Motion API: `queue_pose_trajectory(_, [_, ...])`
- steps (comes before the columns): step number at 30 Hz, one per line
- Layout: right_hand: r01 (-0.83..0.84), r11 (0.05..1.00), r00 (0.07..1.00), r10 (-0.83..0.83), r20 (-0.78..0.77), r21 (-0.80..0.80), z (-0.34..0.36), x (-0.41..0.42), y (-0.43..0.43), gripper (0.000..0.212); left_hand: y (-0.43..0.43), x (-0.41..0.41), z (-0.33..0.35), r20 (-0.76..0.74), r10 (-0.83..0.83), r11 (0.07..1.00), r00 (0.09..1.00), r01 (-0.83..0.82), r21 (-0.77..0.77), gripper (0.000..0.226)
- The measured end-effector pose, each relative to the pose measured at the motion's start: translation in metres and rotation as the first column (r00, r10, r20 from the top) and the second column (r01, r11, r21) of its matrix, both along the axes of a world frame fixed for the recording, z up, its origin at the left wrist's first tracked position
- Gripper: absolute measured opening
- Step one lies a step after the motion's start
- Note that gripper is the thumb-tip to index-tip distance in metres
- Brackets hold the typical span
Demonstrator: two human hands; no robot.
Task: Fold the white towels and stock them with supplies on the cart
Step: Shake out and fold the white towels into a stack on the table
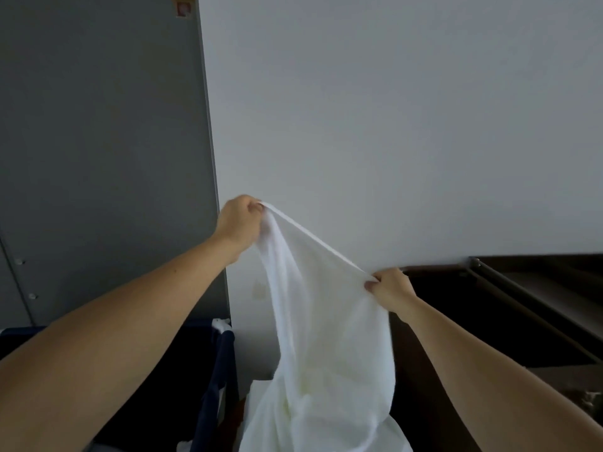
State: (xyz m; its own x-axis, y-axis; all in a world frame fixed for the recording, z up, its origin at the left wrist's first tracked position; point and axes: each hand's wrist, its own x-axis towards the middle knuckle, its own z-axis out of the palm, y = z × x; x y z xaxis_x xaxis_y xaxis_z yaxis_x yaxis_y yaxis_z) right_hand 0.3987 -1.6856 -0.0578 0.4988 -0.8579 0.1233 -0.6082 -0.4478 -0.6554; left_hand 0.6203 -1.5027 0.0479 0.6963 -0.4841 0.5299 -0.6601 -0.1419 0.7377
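A white towel (323, 337) hangs in front of me, its top hem stretched tight on a slant between both hands. My left hand (239, 220) is raised higher and pinches one end of the hem. My right hand (390, 288) is lower and to the right, pinching the other end. The towel's body drops in loose folds down to the bottom edge of the view, where its lower end is hidden.
A dark wooden cart (522, 308) with a rail stands at the right. A dark blue fabric bin (222, 370) sits at the lower left. Behind are a white wall (391, 125) and a grey door panel (98, 141).
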Motion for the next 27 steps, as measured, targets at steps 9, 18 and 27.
queue_pose_trajectory(9, [-0.236, 0.971, 0.890, 0.233, 0.393, -0.041, 0.040, 0.034, 0.043, 0.026, -0.006, -0.041, -0.024, -0.046, -0.479, 0.822, 0.877, 0.466, 0.326, 0.059])
queue_pose_trajectory(18, [-0.360, 0.931, 0.844, 0.354, 0.404, -0.062, 0.040, 0.041, 0.054, 0.010, -0.008, -0.046, -0.019, -0.138, -0.428, 0.787, 0.893, 0.443, 0.429, 0.020])
queue_pose_trajectory(27, [0.127, 0.988, 0.991, -0.131, 0.042, 0.083, -0.017, 0.004, 0.012, 0.023, 0.009, 0.005, 0.032, 0.143, 0.001, 0.980, 0.990, -0.030, 0.197, 0.015])
